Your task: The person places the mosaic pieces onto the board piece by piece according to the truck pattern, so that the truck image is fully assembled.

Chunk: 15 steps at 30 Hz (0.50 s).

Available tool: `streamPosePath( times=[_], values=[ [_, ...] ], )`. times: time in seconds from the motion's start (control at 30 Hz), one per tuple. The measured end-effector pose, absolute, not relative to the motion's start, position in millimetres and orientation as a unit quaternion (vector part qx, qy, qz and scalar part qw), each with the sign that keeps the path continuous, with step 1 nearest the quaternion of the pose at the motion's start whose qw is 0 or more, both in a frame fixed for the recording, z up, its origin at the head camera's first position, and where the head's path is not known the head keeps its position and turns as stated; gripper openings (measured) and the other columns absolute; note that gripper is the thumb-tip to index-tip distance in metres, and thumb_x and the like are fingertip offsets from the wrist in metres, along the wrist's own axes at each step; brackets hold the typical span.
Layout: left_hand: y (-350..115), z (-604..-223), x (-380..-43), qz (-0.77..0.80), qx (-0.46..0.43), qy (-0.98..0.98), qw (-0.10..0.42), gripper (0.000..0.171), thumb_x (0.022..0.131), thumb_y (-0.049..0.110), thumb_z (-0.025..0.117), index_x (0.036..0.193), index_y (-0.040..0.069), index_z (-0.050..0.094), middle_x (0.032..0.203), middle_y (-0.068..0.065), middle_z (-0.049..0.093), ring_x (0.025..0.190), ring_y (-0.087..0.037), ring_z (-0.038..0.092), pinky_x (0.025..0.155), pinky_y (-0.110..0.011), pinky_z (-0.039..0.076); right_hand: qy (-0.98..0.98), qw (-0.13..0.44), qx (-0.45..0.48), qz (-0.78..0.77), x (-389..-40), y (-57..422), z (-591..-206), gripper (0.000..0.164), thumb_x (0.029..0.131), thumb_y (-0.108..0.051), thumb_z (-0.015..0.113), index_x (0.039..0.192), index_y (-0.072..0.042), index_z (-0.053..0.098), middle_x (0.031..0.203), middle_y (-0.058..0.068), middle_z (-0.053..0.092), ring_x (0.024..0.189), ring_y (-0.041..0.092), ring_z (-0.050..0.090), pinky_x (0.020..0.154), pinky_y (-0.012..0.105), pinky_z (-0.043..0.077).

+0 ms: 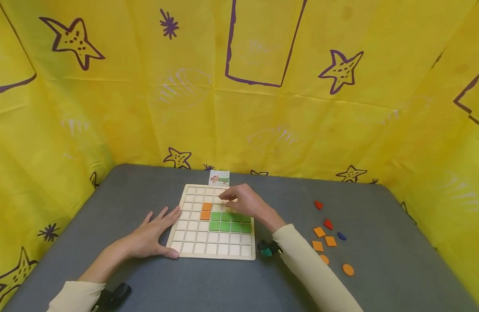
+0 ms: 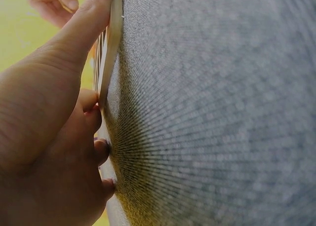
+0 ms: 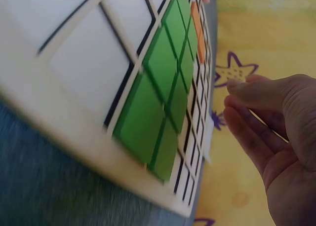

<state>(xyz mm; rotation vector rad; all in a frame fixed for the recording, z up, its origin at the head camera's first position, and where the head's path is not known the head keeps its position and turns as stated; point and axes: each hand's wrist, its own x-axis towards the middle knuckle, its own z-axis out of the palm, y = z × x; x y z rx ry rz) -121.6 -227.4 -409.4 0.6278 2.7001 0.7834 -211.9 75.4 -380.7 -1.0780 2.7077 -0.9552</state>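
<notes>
A pale wooden grid board (image 1: pixel 216 256) lies on the grey table, with green square tiles (image 1: pixel 225 221) in two rows and two orange square tiles (image 1: pixel 206 211) stacked beside them. My left hand (image 1: pixel 153 234) rests with spread fingers along the board's left edge, its thumb (image 2: pixel 81 31) at the near corner. Over the far part of the grid hovers my right hand (image 1: pixel 243 201), fingers loosely bent and thumb apart from them in the head view. Nothing shows between the right thumb (image 3: pixel 256 94) and fingers in the right wrist view.
A small printed card (image 1: pixel 219 178) with a coloured grid picture lies at the board's far edge. To the right are loose orange squares (image 1: pixel 331 241), orange discs (image 1: pixel 347 269), red pieces (image 1: pixel 328 224) and a blue half-round piece (image 1: pixel 342 236). Yellow patterned cloth (image 1: pixel 208 112) hangs behind the table.
</notes>
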Motion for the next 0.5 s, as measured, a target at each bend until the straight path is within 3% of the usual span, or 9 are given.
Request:
streamPosePath(
  times=[0.5],
  values=[
    [-228, -408, -120, 0.273, 0.221, 0.928, 0.121, 0.119, 0.066, 0.063, 0.078, 0.156, 0.006, 0.024, 0.162, -0.017, 0.018, 0.145, -0.049, 0.007, 0.108, -0.070, -0.005, 0.891, 0.021, -0.327, -0.313, -209, 128, -381, 0.027, 0.086, 0.000, 0.072, 0.113, -0.001, 0.073, 0.110, 0.008, 0.072, 0.098, 0.022, 0.069, 0.087, 0.036, 0.055]
  ],
)
